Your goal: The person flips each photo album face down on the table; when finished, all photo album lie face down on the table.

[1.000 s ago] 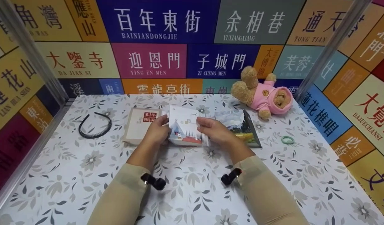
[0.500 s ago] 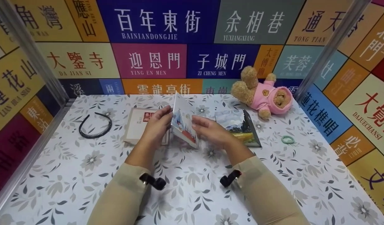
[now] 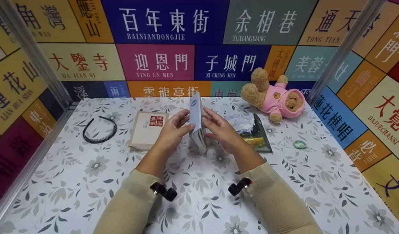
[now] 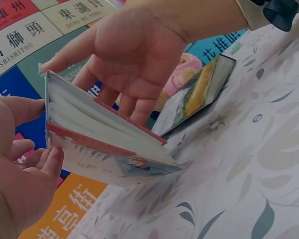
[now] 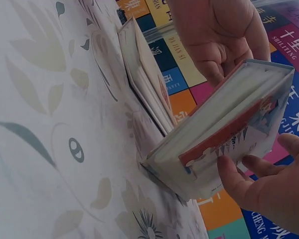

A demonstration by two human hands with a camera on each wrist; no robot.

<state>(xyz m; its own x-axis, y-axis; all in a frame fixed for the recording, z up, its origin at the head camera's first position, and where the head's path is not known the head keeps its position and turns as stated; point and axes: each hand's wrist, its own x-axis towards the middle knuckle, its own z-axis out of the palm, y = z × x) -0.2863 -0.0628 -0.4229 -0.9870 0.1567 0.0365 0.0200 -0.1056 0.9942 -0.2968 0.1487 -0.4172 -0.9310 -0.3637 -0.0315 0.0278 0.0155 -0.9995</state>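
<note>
A small hardcover book [image 3: 196, 120] stands tilted on the table between both hands, its pale blue spine facing up toward me. The left hand [image 3: 175, 131] holds it with the thumb on the spine and fingers at one cover. On the other side the right hand [image 3: 220, 130] has its thumb near the spine and fingertips against the other cover [image 5: 234, 144]. The book's pages [image 4: 99, 112] fan slightly apart in the left wrist view. Behind the left hand lies a beige book [image 3: 144, 130] with a red stamp; a book with a painted landscape cover [image 3: 253, 139] is partly hidden by the right hand.
A black headband [image 3: 100, 141] lies at the left of the flower-patterned table [image 3: 199, 201]. At the back right, a teddy bear in a pink hoodie [image 3: 274, 97] leans by the wall, with a green ring-shaped band [image 3: 299, 144] in front of it. Printed panels enclose the table.
The held book has turned from showing its illustrated front to standing with its spine toward me. The left thumb has come onto the spine. Neighbouring books stay in place.
</note>
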